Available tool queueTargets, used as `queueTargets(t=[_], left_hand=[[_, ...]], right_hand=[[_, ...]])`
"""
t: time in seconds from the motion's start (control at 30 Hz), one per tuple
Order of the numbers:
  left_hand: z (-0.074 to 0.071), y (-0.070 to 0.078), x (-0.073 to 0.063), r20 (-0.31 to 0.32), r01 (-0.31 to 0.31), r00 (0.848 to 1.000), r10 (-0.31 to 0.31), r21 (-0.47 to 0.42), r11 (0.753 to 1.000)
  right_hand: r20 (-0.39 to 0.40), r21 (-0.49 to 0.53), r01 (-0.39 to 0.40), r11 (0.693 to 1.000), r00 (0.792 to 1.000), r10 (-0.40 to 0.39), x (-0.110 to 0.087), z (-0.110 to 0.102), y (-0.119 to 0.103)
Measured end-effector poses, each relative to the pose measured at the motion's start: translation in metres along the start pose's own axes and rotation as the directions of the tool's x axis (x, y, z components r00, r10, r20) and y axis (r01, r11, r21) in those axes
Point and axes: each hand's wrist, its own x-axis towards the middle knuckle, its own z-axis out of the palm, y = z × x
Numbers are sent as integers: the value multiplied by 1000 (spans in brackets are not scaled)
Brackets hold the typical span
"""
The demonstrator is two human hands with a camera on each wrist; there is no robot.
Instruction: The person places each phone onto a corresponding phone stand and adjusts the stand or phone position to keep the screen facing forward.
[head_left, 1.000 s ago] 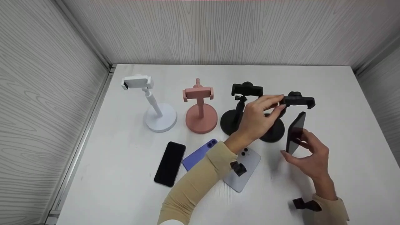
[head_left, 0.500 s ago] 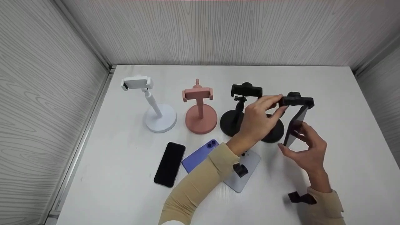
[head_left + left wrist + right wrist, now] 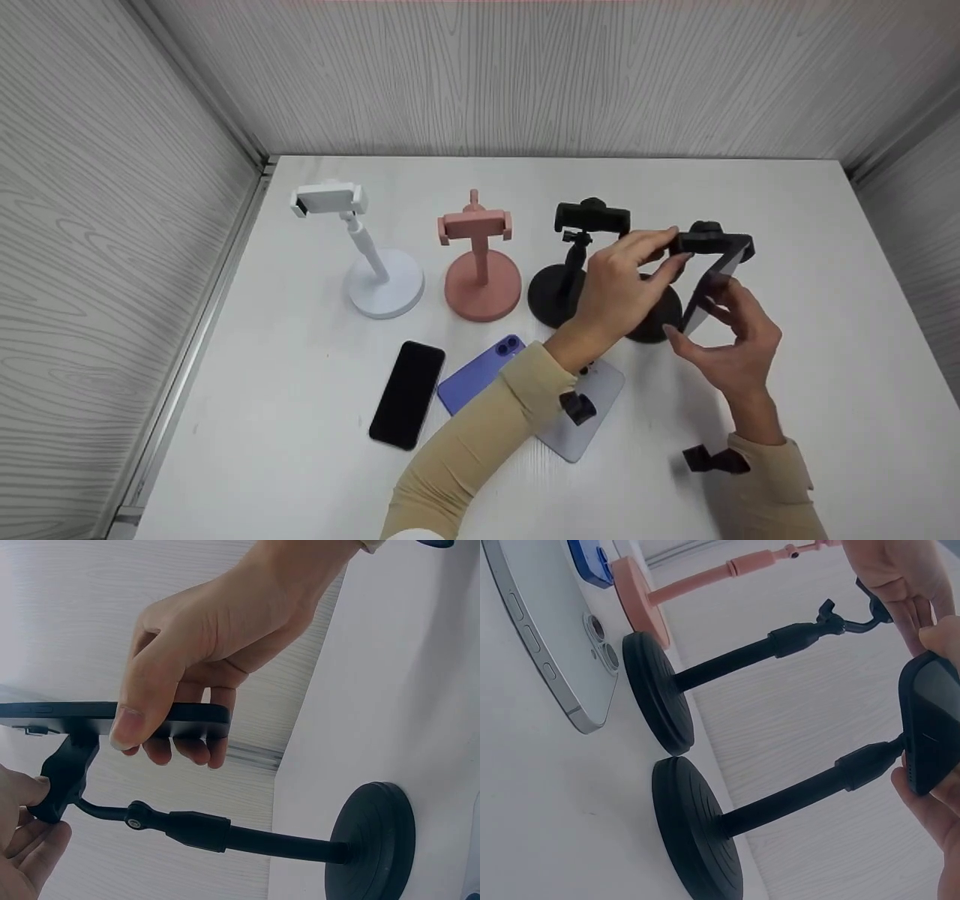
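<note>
My left hand [image 3: 611,289] pinches the left end of the black clamp [image 3: 709,241] on the rightmost black phone stand [image 3: 660,319]. In the left wrist view, its stem and round base [image 3: 375,844] show plainly, with the left hand [image 3: 26,840] on the clamp. Thumb and fingers of my right hand [image 3: 739,341] grip a dark phone [image 3: 711,292] by its edges. The phone [image 3: 67,716] is tilted, its far end up at the clamp. Whether it sits between the clamp's arms cannot be told. The right wrist view shows the phone [image 3: 934,727] partly cut off.
White [image 3: 382,281], pink [image 3: 482,285] and another black phone stand [image 3: 592,217] stand in a row to the left. A black phone [image 3: 407,394], a purple phone [image 3: 476,375] and a silver phone [image 3: 589,409] lie in front, partly under the left arm. Panels enclose the table's back and sides.
My right hand has carried the phone up and toward the clamp, so its far end now overlaps the clamp. The left hand has kept its hold on the clamp with hardly any movement.
</note>
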Motion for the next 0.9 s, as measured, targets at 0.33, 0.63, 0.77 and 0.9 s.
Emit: queueTargets(t=[0.33, 0.63, 0.77, 0.9], left_hand=[[0, -1, 1, 17, 16, 1000, -15, -63, 998], [-1, -2, 2, 16, 2, 1000, 0, -80, 997], [-1, -3, 2, 11, -1, 1000, 1, -78, 997], [-1, -3, 2, 10, 0, 1000, 1, -91, 996]], right_hand=[[-81, 20, 21, 1000, 997, -19, 7, 12, 3], [-149, 1, 53, 999, 987, -52, 11, 23, 6], [-172, 1, 60, 998, 983, -59, 13, 26, 6], [-201, -8, 59, 998, 978, -60, 13, 30, 6]])
